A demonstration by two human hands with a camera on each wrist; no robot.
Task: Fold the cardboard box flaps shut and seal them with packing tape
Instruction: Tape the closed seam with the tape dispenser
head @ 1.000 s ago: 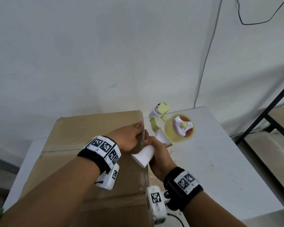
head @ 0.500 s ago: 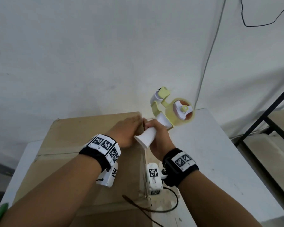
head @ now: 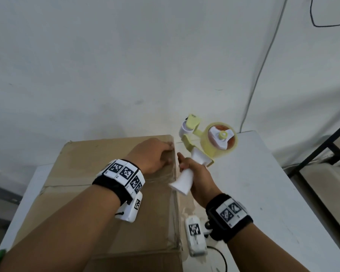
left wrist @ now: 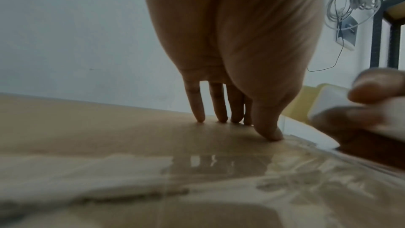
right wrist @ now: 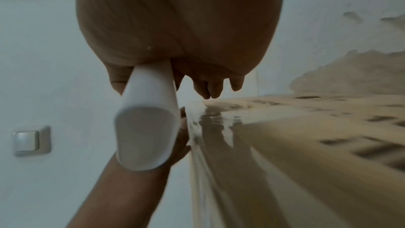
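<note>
A brown cardboard box (head: 82, 173) lies on the white table, its flaps folded down. Clear packing tape (head: 171, 193) runs along its right edge. My left hand (head: 155, 156) presses flat on the box top near the far right corner; its straight fingers (left wrist: 219, 107) touch the cardboard. My right hand (head: 196, 173) grips the white handle (right wrist: 149, 127) of a yellow tape dispenser (head: 206, 142), held just past the box's right edge. The dispenser's roll (head: 220, 142) points away from me.
The white table (head: 263, 193) stretches to the right of the box. A white wall stands close behind. A black metal shelf frame (head: 322, 150) is at the far right. A cable (head: 263, 61) hangs down the wall.
The right hand has carried the dispenser farther away along the box's right edge and up past the far corner. The left hand slid forward towards that corner.
</note>
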